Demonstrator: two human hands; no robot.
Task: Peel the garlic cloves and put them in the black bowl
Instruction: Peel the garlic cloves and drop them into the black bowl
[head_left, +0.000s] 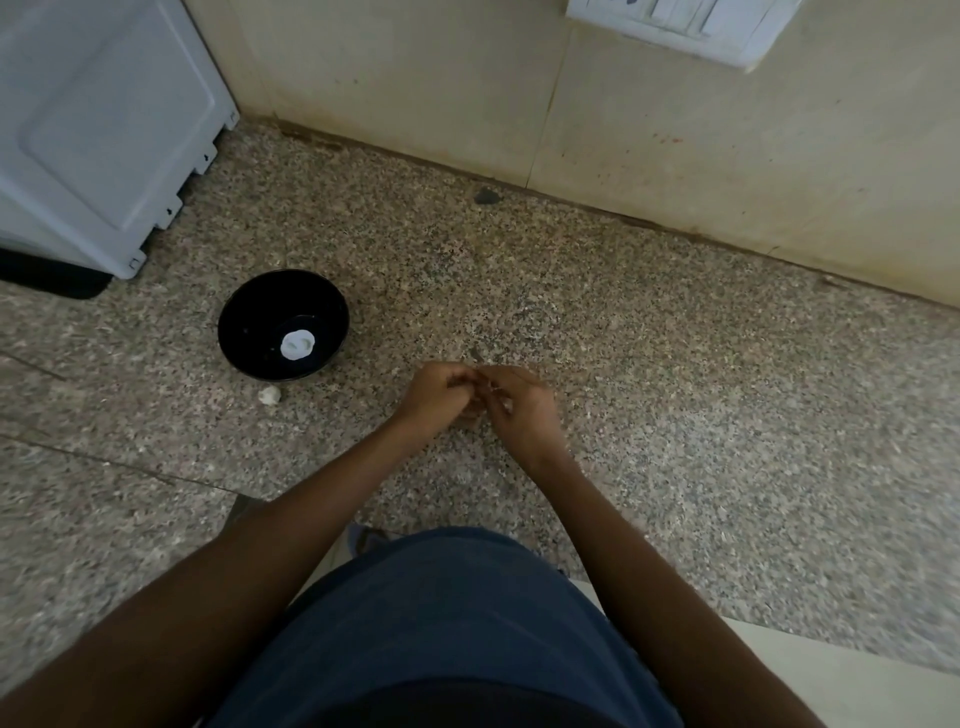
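The black bowl (244, 317) stands on the speckled stone counter (675, 389), left of my hands, with white peeled garlic (297, 344) lying in its bottom. A small white garlic piece (269, 395) lies on the counter just in front of the bowl. My left hand (436, 395) and my right hand (519, 410) meet above the counter, fingers curled together around a garlic clove. Only a sliver of that clove shows between the fingertips; the rest is hidden.
A white appliance (93, 130) on a dark mat stands at the back left. A beige wall (675, 130) with a white switch plate (691, 26) runs along the back. The counter's front edge lies near my body at lower right.
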